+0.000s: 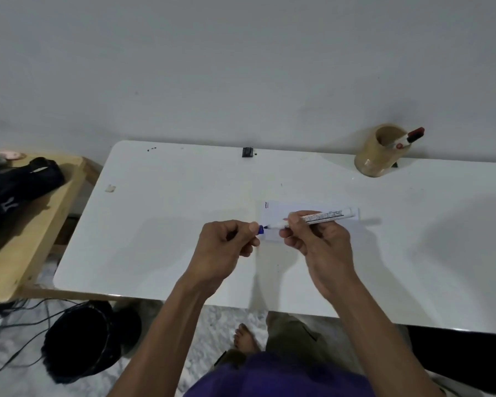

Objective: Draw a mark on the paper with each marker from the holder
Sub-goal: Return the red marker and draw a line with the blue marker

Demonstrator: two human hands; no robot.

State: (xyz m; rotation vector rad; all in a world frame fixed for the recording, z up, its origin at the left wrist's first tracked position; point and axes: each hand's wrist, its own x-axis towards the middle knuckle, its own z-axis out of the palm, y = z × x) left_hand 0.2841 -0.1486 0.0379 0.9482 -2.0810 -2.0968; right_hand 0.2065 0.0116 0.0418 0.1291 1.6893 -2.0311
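blue cap (260, 228) sat pinched in our left hand (226, 247), just clear of the dark tip of the white marker (317, 218), which our right hand (312, 239) gripped around the barrel over the middle of the tabletop (155, 224), above the paper (272, 210). whether the cap was coming off or going back on, we could not tell; two short strokes already showed near the paper's far left corner. the marker's long axis ran nearly level, left to right, tip pointing left toward the cap. if capping, the next move called for lining the cap up with the tip. one red-capped marker (410, 138) leaned in the holder (378, 156) near the far right edge.
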